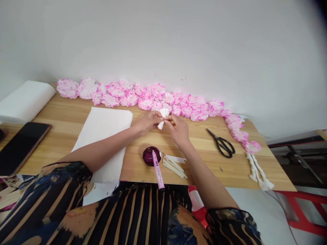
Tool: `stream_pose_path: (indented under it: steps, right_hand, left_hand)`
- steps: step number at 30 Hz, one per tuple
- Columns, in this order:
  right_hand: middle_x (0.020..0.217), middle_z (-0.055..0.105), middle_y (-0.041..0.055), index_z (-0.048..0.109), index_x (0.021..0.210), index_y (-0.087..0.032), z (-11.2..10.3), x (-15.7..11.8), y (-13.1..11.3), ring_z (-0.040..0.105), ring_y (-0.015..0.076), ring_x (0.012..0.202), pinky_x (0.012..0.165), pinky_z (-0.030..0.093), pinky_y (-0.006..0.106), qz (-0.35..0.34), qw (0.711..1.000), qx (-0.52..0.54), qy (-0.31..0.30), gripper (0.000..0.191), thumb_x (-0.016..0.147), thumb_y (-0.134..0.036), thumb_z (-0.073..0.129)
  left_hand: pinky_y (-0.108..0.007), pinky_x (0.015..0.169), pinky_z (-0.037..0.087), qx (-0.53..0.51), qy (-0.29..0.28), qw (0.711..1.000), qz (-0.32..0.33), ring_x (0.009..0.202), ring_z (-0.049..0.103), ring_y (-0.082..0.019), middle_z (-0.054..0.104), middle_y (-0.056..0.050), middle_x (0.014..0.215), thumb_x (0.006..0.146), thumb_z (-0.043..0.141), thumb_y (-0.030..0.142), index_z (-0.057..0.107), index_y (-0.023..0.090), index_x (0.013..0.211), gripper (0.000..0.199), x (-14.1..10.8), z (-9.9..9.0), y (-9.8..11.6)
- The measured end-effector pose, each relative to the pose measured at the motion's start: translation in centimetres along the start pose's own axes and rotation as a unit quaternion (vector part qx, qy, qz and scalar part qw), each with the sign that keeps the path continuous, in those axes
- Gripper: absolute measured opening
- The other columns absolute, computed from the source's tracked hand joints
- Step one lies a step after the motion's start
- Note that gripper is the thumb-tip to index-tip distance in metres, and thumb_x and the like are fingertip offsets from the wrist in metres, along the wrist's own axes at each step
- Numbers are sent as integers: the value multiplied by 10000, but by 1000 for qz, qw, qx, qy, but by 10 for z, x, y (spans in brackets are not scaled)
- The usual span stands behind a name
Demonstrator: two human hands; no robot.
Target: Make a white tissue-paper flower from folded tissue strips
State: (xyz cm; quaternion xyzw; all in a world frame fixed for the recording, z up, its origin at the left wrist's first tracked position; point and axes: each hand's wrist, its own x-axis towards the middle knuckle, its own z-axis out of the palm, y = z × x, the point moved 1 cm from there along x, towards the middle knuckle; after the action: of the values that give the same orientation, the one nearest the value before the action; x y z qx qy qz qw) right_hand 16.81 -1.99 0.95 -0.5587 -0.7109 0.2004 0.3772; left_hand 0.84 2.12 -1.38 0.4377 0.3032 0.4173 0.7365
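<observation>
Between my two hands is a small piece of pleated white paper (164, 112), pinched at its middle so that both ends fan out. My left hand (150, 121) grips it from the left with thumb and fingers. From the other side, my right hand (178, 128) pinches it at the same narrow waist. Just beyond my fingers runs a long row of pink and white paper flowers (145, 97). Below my hands a pink marker (157, 170) rests across a small bowl of dark purple liquid (148, 156), beside several thin white strips (175, 166).
A stack of white paper sheets (109, 126) lies under my left forearm. Black scissors (222, 143) lie at the right, near twisted white paper strands (257, 170). At the left are a phone (24, 144) and a white paper roll (25, 100). A wall (163, 41) backs the table.
</observation>
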Motion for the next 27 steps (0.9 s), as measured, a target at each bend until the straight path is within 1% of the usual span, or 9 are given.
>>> stream_pose_path:
  steps: [4,8,10,12,14,16,20,23,27]
  right_hand:
    - [814,702,11,649,834,-205,1,3,-3,619,163,741,736,450,307,58,994,88,3,104,831,-278,576]
    - [684,609,-25,633,790,-192,-7,10,0,511,121,613,632,419,278,104,980,160,-47,182,784,-374,631]
    - [690,594,-27,629,790,-190,-12,13,1,499,115,611,612,431,271,124,970,193,-75,229,759,-414,659]
    - [741,607,-17,634,792,-189,-16,14,0,517,114,646,620,455,266,133,962,219,-94,249,747,-431,676]
    - [769,613,-13,646,787,-187,-19,14,-1,525,108,661,623,464,257,142,953,242,-114,262,737,-439,697]
    - [748,601,-20,655,769,-182,-20,14,-1,515,96,636,610,455,248,157,942,267,-130,277,718,-445,726]
    - [661,548,-42,657,751,-176,-16,14,3,477,82,592,575,424,234,184,923,314,-124,317,681,-463,771]
    - [643,537,-46,657,752,-174,-12,15,7,467,80,582,569,408,234,191,918,321,-133,311,682,-456,768]
    - [692,575,-33,652,759,-177,-10,16,12,488,85,595,600,410,250,178,929,293,-140,271,723,-434,731]
  left_hand:
    - [-203,515,356,38,7,999,14,524,555,-91,594,50,613,655,853,390,477,186,827,461,-3,4,2]
    - [-205,526,373,82,-21,995,43,517,540,-92,604,50,608,676,828,451,470,197,850,472,-5,7,6]
    - [-205,527,379,104,-39,992,56,514,527,-89,610,47,614,690,814,468,478,197,855,462,-6,8,8]
    - [-208,528,385,120,-55,989,64,515,525,-90,617,40,622,709,795,487,493,193,854,445,-6,7,9]
    - [-215,540,400,131,-73,987,60,526,534,-94,624,30,629,723,779,505,517,185,845,431,-6,7,9]
    - [-221,560,415,130,-82,987,46,545,548,-98,636,18,641,714,782,517,541,176,841,436,-4,5,8]
    - [-213,569,403,100,-80,992,14,568,546,-88,636,22,685,658,835,483,561,170,863,463,0,1,5]
    - [-209,562,387,106,-88,990,16,566,534,-90,636,28,696,674,837,451,571,189,988,488,1,-2,3]
    - [-219,565,373,170,-107,979,25,561,506,-100,620,26,680,749,783,418,573,215,1256,585,1,-2,4]
